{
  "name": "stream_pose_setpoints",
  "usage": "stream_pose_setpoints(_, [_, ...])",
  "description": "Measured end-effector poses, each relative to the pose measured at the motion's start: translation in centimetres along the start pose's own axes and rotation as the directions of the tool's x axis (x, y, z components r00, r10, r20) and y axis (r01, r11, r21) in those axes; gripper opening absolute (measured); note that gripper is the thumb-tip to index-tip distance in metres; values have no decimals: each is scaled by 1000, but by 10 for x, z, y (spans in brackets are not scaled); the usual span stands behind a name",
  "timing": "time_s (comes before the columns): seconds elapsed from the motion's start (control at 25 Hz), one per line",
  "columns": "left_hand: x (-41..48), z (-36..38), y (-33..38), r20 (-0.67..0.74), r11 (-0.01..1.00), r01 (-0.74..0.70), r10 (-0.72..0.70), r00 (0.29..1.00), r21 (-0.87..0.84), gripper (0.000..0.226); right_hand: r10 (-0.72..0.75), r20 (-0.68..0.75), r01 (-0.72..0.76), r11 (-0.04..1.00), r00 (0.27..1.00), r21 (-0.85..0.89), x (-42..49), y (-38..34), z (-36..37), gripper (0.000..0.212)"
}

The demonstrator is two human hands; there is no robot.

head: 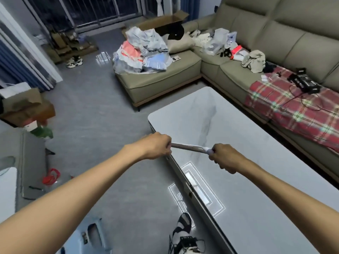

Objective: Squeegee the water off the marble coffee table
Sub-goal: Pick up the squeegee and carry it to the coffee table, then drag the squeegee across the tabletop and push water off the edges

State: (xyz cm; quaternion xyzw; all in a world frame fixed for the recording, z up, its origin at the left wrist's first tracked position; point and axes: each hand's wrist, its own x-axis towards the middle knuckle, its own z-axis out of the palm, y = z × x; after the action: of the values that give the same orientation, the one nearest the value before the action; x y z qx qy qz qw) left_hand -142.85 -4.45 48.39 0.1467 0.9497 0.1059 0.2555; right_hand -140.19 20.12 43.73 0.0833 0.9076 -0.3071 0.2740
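Note:
The marble coffee table (256, 162) is pale grey with dark veins and rounded corners, and it runs from the middle of the view to the lower right. A slim whitish squeegee (189, 147) lies across its left edge, held level between both hands. My left hand (156, 145) is closed around its left end, just off the table's edge. My right hand (224, 156) grips the other end above the tabletop. Both ends of the squeegee are hidden inside my fists. I cannot make out water on the marble.
A beige corner sofa (238, 70) wraps the far and right sides of the table, piled with clothes (143, 52) and a red plaid blanket (293, 107). Cardboard boxes (23, 107) stand at the left. A sandalled foot (183, 231) and a red object (52, 176) are on the grey floor.

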Motion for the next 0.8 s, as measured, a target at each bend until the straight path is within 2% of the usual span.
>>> stream_pose_setpoints(0.2, [158, -94, -30, 25, 997, -44, 45, 999, -65, 11, 58, -139, -45, 994, 989, 96, 124, -52, -91, 33])
stream_pose_setpoints(0.28, [220, -109, -41, 26, 992, -87, 89, 996, -89, 11, 129, -120, -114, 986, 984, 123, 170, -52, -108, 28])
stream_pose_setpoints(0.36, [295, -118, -59, 58, 990, -101, 107, 993, -97, 29, 224, -53, -208, 955, 973, 212, 230, -45, -113, 27])
stream_pose_setpoints(0.48, [410, -122, -94, 155, 993, -94, 103, 982, -65, 54, 357, -42, -330, 898, 933, 292, 320, -39, -114, 25])
stream_pose_setpoints(0.64, [556, -113, -133, 228, 989, -95, 118, 967, -110, 72, 483, -7, -450, 821, 876, 350, 436, -35, -111, 16])
stream_pose_setpoints(0.72, [626, -95, -148, 291, 993, -81, 103, 951, -85, 83, 538, -55, -466, 773, 841, 430, 494, -33, -106, 17])
stream_pose_setpoints(0.8, [692, -65, -156, 377, 995, -103, 94, 921, 5, 103, 575, -161, -460, 767, 802, 447, 556, -16, -97, 36])
